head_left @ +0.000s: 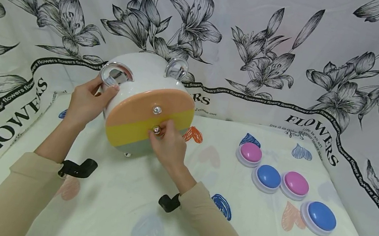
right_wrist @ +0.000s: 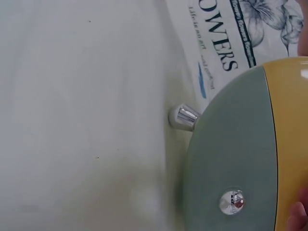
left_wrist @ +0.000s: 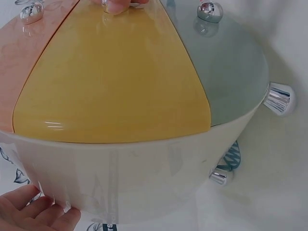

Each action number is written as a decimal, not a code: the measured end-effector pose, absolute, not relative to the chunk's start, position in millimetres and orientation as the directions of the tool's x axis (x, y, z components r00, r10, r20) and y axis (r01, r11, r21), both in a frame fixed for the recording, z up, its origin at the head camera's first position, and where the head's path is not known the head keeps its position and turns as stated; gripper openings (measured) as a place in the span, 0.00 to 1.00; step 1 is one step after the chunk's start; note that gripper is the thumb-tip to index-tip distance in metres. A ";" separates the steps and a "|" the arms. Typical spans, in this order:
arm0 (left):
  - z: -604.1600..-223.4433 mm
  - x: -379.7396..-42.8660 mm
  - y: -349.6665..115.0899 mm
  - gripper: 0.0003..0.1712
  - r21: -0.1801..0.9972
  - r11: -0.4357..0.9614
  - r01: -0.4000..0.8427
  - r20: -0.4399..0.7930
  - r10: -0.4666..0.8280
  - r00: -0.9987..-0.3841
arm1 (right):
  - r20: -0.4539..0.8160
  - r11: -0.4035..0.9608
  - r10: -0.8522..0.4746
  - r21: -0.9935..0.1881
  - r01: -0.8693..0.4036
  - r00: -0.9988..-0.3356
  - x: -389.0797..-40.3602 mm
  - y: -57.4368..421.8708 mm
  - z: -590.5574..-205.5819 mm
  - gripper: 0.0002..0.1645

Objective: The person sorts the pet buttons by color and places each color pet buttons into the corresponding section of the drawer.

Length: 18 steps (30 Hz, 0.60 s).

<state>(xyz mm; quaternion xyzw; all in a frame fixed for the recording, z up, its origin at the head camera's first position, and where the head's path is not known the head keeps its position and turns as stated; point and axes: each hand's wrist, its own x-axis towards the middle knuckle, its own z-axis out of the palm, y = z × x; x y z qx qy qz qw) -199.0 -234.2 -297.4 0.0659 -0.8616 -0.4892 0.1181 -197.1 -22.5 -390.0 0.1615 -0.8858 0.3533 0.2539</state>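
A rounded white drawer box [head_left: 147, 67] stands tilted on the cloth, its front split into an orange, a yellow [left_wrist: 115, 91] and a green panel [right_wrist: 231, 144], each with a silver knob. My left hand [head_left: 87, 101] holds the box's upper left side, thumb just below a chrome ring-shaped piece [head_left: 117, 74]. In the left wrist view, its fingertips rest along the white wall. With thumb and fingers, my right hand [head_left: 171, 142] pinches the middle knob [head_left: 156, 130] on the yellow panel. That panel looks flush with the other two.
Right of the box lie two pink push buttons [head_left: 250, 152] and two blue ones [head_left: 269, 177], all on white bases. A white cloth with heart prints [head_left: 148, 228] covers the table. Flower-printed fabric [head_left: 259, 63] hangs behind and at the sides. Each wrist wears a black mount [head_left: 80, 168].
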 end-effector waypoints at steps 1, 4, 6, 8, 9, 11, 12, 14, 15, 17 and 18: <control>-297.5 -198.9 -234.2 0.44 0.859 0.513 0.001 0.138 -0.229 -0.963 | 0.563 0.701 -0.102 -0.544 -0.461 -0.820 -197.1 -23.0 -389.6 0.15; -297.6 -198.9 -234.4 0.44 0.858 0.513 0.002 0.139 -0.230 -0.963 | 0.560 0.711 -0.097 -0.540 -0.450 -0.823 -197.2 -23.8 -388.3 0.15; -297.6 -199.1 -234.6 0.44 0.861 0.509 -0.002 0.135 -0.232 -0.963 | 0.554 0.716 -0.098 -0.538 -0.446 -0.827 -197.4 -23.9 -387.7 0.15; -297.7 -199.6 -234.7 0.44 0.860 0.510 -0.008 0.131 -0.237 -0.963 | 0.548 0.718 -0.101 -0.538 -0.442 -0.830 -197.5 -24.0 -387.4 0.15; -297.7 -199.9 -234.7 0.44 0.860 0.511 -0.011 0.130 -0.239 -0.962 | 0.544 0.719 -0.101 -0.538 -0.440 -0.833 -197.4 -23.9 -387.2 0.15; -297.8 -200.7 -234.6 0.44 0.859 0.512 -0.020 0.124 -0.245 -0.961 | 0.539 0.719 -0.101 -0.541 -0.436 -0.836 -197.2 -23.6 -386.7 0.15; -297.9 -201.3 -234.4 0.44 0.858 0.513 -0.022 0.123 -0.246 -0.961 | 0.537 0.720 -0.102 -0.541 -0.435 -0.837 -197.1 -23.4 -386.7 0.15; -297.9 -201.9 -234.1 0.44 0.858 0.513 -0.025 0.120 -0.248 -0.961 | 0.535 0.718 -0.104 -0.543 -0.435 -0.838 -196.9 -23.1 -386.5 0.15; -297.8 -201.8 -234.0 0.44 0.858 0.513 -0.025 0.121 -0.249 -0.961 | 0.534 0.716 -0.105 -0.545 -0.436 -0.839 -196.8 -22.9 -386.5 0.15; -297.8 -201.4 -233.8 0.44 0.857 0.514 -0.026 0.120 -0.248 -0.961 | 0.533 0.713 -0.105 -0.548 -0.437 -0.840 -196.0 -22.2 -386.2 0.15; -297.8 -201.3 -233.5 0.44 0.857 0.514 -0.026 0.119 -0.247 -0.962 | 0.533 0.712 -0.105 -0.549 -0.438 -0.840 -195.8 -21.9 -386.5 0.15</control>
